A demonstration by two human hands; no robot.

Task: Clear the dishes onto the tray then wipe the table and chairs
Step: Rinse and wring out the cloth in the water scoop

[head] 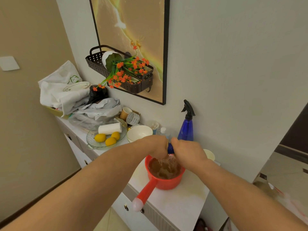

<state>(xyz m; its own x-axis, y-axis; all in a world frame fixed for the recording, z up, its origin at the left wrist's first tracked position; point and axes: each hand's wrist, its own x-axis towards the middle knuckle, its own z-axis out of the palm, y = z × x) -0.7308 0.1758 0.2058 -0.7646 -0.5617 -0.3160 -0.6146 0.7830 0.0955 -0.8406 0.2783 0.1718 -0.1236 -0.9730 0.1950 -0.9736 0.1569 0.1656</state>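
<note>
Head view: I'm watching left hand [157,145] and right hand [186,150] gripping, wringing blue cloth [170,148] over red ladle [164,176]; water streaming down. Blue spray bottle [186,129] standing behind, white bowl [139,133] and lemon dish [106,139] crowding left.

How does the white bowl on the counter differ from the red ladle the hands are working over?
The white bowl is plain white with no handle; the red ladle is red, with a long handle sticking out over the counter edge. The bowl looks empty, while the ladle holds brownish water. The bowl sits untouched behind the left hand; the ladle lies directly under both hands. Both stand upright on the white counter.
</note>
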